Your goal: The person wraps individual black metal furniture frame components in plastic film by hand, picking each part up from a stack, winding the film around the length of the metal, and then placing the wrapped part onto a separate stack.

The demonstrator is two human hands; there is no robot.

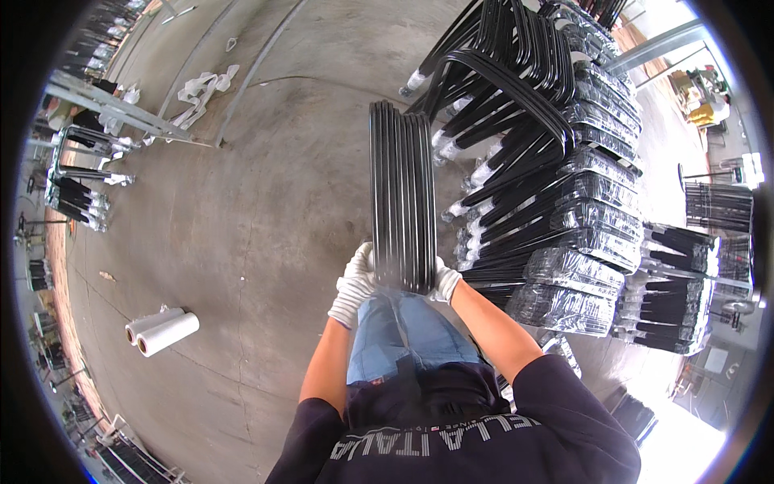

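while we hold the bundle of black bars out from the middle of our view toward 12 o'clock, both gloved hands should bear on it evenly. the left hand, at 7 o'clock, has its fingers grasping one side near the close end; the right hand, at 4 o'clock, grasps the opposite side. we do well to press inward from both sides, so the bars stay flush and none slides out of line. the far end deserves our care, since it sits near the unwrapped black frames at 1 o'clock and could scrape them if we swing that way. we should also mind our footing around the two white rolls on the floor at 8 o'clock.

our fingertips are partly hidden by the bundle, so we cannot judge how far they wrap beneath. we cannot tell whether the bars rest on anything underneath. the wrapped bundles at 3 o'clock glare, blurring their edges, and the fisheye rim cuts off the surroundings.
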